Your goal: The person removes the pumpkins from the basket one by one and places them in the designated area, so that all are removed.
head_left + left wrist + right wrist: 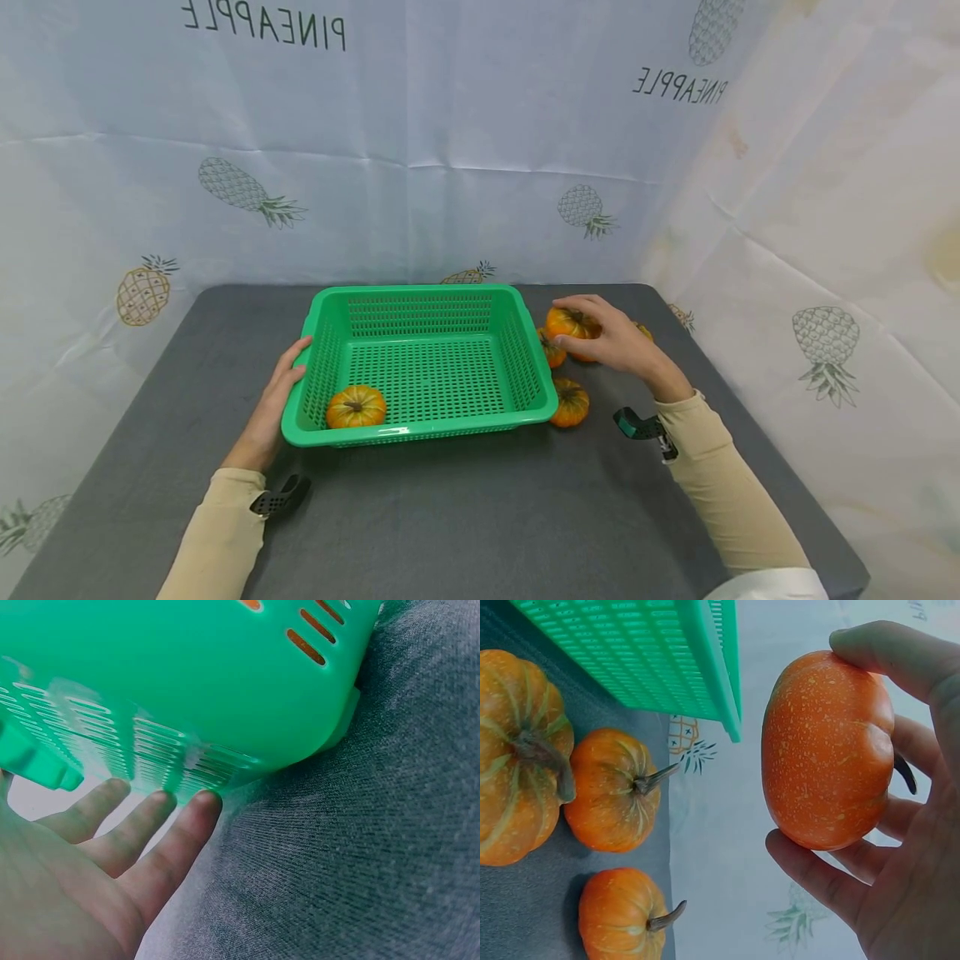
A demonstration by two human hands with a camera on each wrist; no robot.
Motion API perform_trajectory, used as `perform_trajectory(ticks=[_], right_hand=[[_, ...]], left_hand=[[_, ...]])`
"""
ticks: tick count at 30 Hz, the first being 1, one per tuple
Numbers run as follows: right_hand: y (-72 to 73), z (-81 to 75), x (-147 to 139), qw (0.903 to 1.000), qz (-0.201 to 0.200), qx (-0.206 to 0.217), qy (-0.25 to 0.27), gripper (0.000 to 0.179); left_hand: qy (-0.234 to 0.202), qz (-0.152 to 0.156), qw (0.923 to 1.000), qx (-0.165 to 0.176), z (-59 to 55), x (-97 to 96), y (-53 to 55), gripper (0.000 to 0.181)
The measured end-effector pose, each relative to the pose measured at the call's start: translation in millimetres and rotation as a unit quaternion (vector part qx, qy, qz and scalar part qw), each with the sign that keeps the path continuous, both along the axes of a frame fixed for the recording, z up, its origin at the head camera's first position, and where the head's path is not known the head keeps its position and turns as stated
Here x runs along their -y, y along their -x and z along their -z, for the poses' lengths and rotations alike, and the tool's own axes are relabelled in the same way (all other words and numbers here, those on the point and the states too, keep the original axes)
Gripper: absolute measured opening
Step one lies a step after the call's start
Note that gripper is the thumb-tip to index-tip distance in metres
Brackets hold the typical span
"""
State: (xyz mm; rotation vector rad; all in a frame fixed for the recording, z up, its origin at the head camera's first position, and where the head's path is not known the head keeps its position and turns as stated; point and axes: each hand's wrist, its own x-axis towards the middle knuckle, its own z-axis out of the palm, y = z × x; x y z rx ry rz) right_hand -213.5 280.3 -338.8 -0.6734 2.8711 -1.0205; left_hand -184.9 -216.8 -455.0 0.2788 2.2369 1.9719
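Note:
A green plastic basket (427, 429) with slotted walls sits on the dark table, a small orange pumpkin (356, 407) in its near left corner. Against the basket's left side rests my left hand (273, 408); in the left wrist view its fingers (184, 840) reach out fairly straight and touch the outer wall. To the right of the basket, my right hand (611, 337) holds an orange pumpkin (829, 750) between thumb and fingers, lifted above the others. Its dark stem points toward the palm.
More pumpkins lie right of the basket, among them one by its near right corner (570, 402) and another against its right wall (553, 348). One farther right (643, 331) is partly hidden by my right hand. Pineapple-print curtains (487, 100) hang behind and beside the table (450, 517).

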Motion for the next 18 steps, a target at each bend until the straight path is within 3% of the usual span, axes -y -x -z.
perform_trajectory(ticks=[18], right_hand=[[-9.1, 15.5, -12.4, 0.9984, 0.054, -0.013, -0.007, 0.057]], left_hand=[[0.002, 0.001, 1.0000, -0.006, 1.3, 1.0, 0.4, 0.056]])
